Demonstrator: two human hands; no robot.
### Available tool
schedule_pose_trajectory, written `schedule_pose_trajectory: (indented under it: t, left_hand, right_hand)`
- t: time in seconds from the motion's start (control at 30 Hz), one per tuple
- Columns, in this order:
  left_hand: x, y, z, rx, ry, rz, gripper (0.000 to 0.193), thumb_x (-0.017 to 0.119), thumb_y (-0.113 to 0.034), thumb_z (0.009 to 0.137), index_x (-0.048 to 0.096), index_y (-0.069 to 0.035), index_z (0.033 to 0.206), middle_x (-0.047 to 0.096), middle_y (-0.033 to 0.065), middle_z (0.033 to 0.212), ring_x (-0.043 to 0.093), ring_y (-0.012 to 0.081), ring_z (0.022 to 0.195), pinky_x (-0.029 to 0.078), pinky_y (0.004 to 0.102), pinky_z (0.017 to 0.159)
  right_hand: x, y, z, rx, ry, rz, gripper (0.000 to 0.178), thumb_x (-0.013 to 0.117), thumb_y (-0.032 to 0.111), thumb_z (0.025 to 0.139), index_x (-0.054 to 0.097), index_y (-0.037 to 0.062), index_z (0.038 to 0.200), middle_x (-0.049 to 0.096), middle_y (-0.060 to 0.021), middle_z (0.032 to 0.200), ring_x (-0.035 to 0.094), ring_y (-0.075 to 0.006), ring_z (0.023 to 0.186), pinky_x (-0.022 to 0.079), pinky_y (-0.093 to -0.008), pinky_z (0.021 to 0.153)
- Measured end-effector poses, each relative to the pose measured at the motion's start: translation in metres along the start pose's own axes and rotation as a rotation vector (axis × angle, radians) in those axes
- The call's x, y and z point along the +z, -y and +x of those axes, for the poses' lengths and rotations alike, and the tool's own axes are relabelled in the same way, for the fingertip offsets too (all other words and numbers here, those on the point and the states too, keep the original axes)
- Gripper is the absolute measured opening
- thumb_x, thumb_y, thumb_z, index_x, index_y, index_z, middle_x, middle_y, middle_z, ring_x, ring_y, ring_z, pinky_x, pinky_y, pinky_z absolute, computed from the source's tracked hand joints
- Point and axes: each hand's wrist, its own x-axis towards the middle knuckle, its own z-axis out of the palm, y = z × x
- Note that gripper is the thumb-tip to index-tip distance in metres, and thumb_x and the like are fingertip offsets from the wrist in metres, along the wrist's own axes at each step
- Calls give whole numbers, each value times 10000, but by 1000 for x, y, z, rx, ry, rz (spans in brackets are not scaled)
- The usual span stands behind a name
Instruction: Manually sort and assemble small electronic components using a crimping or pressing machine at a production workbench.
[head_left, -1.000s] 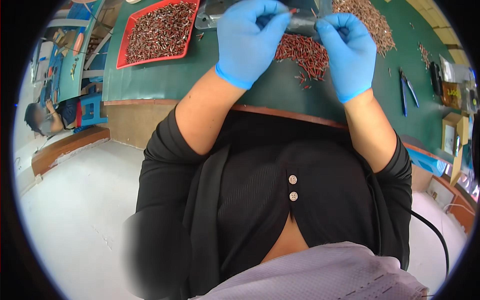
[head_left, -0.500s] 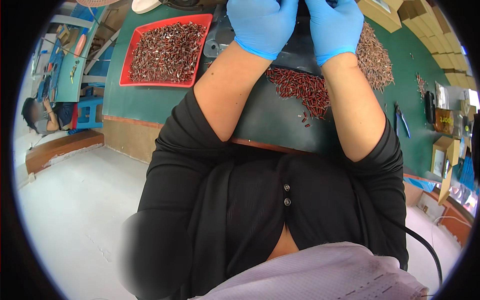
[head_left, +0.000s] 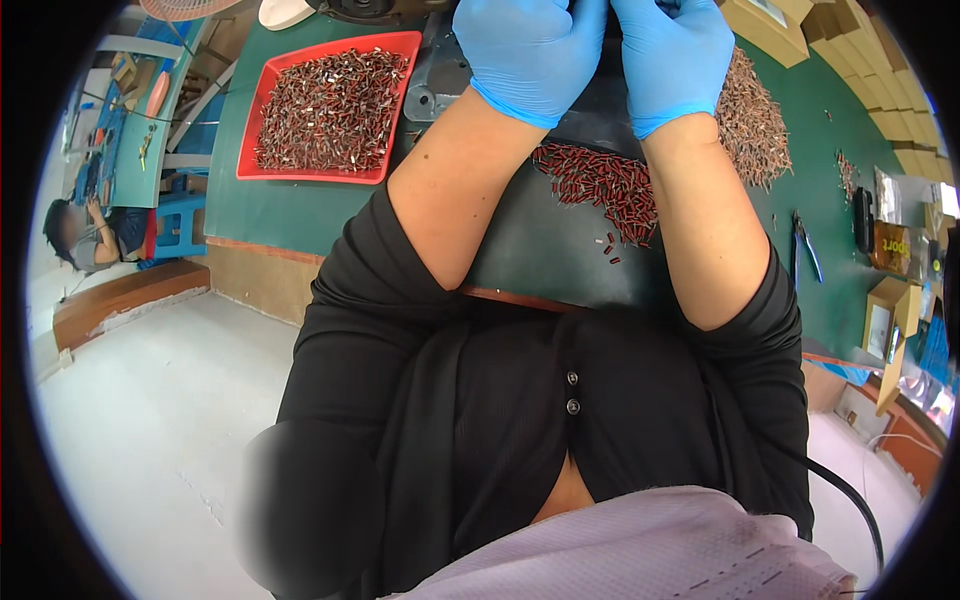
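My left hand (head_left: 528,65), in a blue glove, is at the top edge above a dark metal machine base (head_left: 440,85). Its fingers curl inward, and their tips are out of the picture. Beside it my right hand (head_left: 680,68), gloved the same, has its thumb and fingers bent together. Whatever either hand holds is hidden. Below and between my wrists lies a heap of small dark red parts with metal ends (head_left: 605,190). Past my right wrist spreads a pile of small pale, brownish parts with thin wires (head_left: 755,125).
A red tray (head_left: 310,174) full of similar red parts stands on the green table (head_left: 540,260) at left. Blue-handled cutters (head_left: 806,248) lie at right, near a small carton (head_left: 888,315). Stacked boxes (head_left: 870,75) line the far right. Another person (head_left: 90,235) sits at the far left.
Both hands shift slightly, the right one a little rightward. The table and its things sit a few pixels lower in the picture. The piles and tray look the same.
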Motion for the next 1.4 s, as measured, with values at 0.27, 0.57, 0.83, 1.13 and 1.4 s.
schedule_pose_trajectory:
  t: [0.27, 0.57, 0.83, 1.13, 1.4]
  left_hand:
    - [-22, -24, 24, 50, 1, -53, 62, 669, -10, 728, 630, -35, 769, 602, 134, 728, 581, 316, 645, 466, 367, 588]
    - [-82, -29, -6, 166, 28, 2, 84, 745, -83, 717, 665, -59, 726, 632, 83, 665, 587, 242, 571, 454, 309, 548]
    - [-159, 23, -97, -257, 334, 350, 122, 723, -96, 748, 701, -32, 850, 660, 98, 749, 618, 248, 690, 494, 339, 657]
    - [-114, -91, -109, -98, 523, 51, 177, 693, -99, 753, 673, -66, 926, 661, 120, 886, 604, 307, 840, 478, 384, 765]
    - [-97, -136, -120, -98, 706, -225, 207, 692, -45, 761, 676, -42, 967, 654, 116, 918, 633, 249, 848, 495, 316, 767]
  right_hand:
    - [-2, 10, -3, -42, 8, 55, 106, 658, 65, 796, 586, -8, 767, 592, -35, 682, 527, -98, 600, 460, -249, 570]
    - [-97, -6, -60, 140, 380, -67, 146, 618, 102, 896, 639, -15, 981, 629, -12, 851, 572, -82, 783, 462, -221, 725]
    - [-254, -85, -82, 284, 319, -314, 159, 646, 95, 866, 661, -4, 990, 637, 8, 841, 551, -69, 739, 444, -200, 690]
    - [-257, -66, -101, 143, 488, -819, 167, 684, 88, 792, 689, 53, 955, 670, -71, 855, 596, -151, 721, 496, -281, 718]
    - [-252, -60, -118, -172, 602, -1004, 103, 579, 57, 866, 579, 34, 967, 600, -68, 864, 561, -190, 797, 456, -306, 747]
